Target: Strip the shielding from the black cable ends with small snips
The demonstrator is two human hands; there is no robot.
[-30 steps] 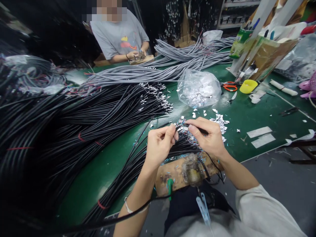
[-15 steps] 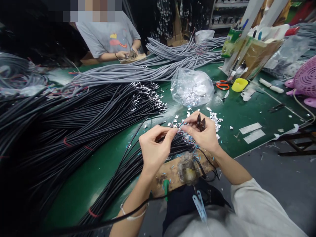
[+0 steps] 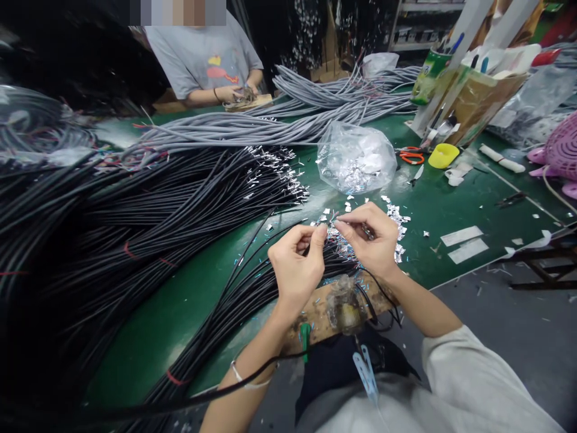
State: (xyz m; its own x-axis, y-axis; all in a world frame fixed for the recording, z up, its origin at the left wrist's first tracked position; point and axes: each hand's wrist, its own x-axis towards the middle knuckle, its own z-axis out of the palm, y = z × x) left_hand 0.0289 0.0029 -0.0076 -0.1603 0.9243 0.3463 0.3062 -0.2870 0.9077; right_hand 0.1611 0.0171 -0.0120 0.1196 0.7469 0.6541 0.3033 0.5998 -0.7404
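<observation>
My left hand (image 3: 297, 258) is closed, thumb against forefinger, on the end of a black cable; most of it is hidden by the fingers. Facing it, my right hand (image 3: 372, 237) pinches at the thin coloured wires (image 3: 332, 218) from that cable end. Small cutters (image 3: 368, 233) sit tucked in the right palm, only partly showing. Beneath both hands lies a bundle of black cables (image 3: 252, 282) with stripped coloured ends, amid foil scraps (image 3: 396, 218) and blue bits.
Another pile of black cables (image 3: 180, 198) covers the left; grey cables (image 3: 234, 129) lie behind. A clear plastic bag (image 3: 356, 157), orange-handled scissors (image 3: 411, 155) and a yellow piece (image 3: 443, 156) stand farther back. A wooden board (image 3: 315, 307) is at the front edge. A co-worker (image 3: 207, 60) sits opposite.
My left hand has shifted slightly right and its fingers have curled more. The right hand has turned, so the cutter blades that stuck up from it now barely show. The view has shifted slightly.
</observation>
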